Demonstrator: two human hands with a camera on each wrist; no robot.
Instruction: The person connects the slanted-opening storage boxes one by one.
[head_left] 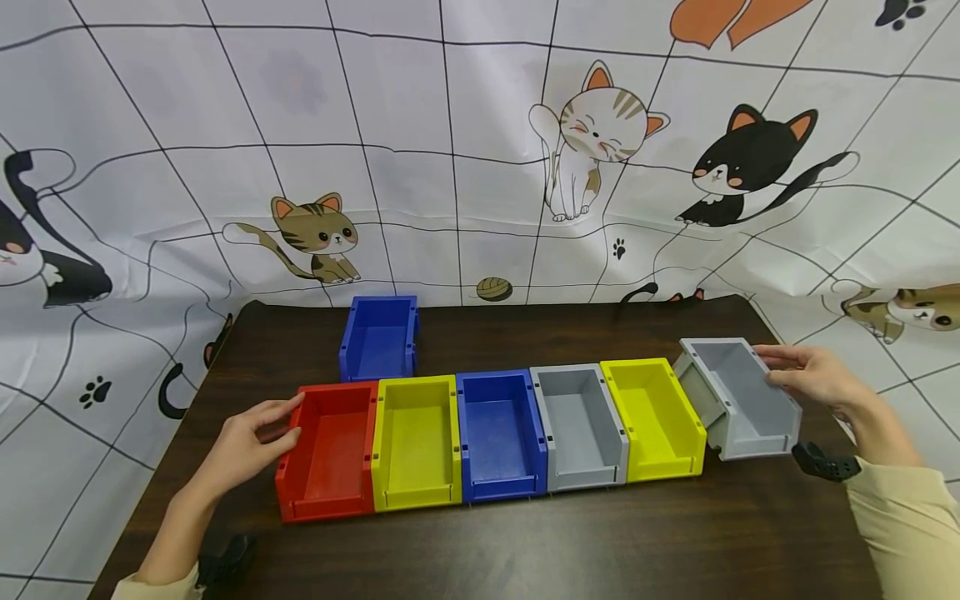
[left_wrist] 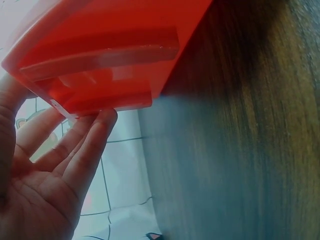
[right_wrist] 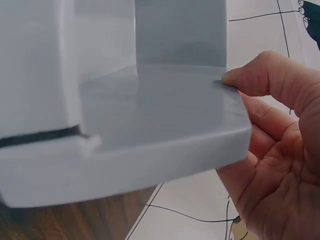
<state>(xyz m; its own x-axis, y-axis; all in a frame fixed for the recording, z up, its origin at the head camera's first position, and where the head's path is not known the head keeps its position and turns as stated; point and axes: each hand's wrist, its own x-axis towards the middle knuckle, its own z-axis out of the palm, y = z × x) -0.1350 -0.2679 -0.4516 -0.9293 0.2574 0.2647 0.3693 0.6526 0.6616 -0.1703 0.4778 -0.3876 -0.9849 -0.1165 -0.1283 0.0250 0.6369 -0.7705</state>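
In the head view, a red storage bin [head_left: 330,454] is at the left end of a row. My left hand [head_left: 243,446] touches its left side with fairly straight fingers. The left wrist view shows the fingertips [left_wrist: 107,117] against the red bin [left_wrist: 110,55]. At the row's right end, my right hand [head_left: 817,379] grips the right side of a grey bin [head_left: 750,400], which is tilted beside a yellow bin [head_left: 652,417]. In the right wrist view, the thumb [right_wrist: 255,75] lies on the grey bin's [right_wrist: 165,110] wall, the other fingers on its far side.
Between the ends stand another yellow bin [head_left: 417,442], a blue bin [head_left: 501,433] and a second grey bin [head_left: 579,425], side by side. Another blue bin [head_left: 378,333] stands behind the row. A cat-printed sheet [head_left: 420,183] hangs beyond the dark wooden table [head_left: 570,542].
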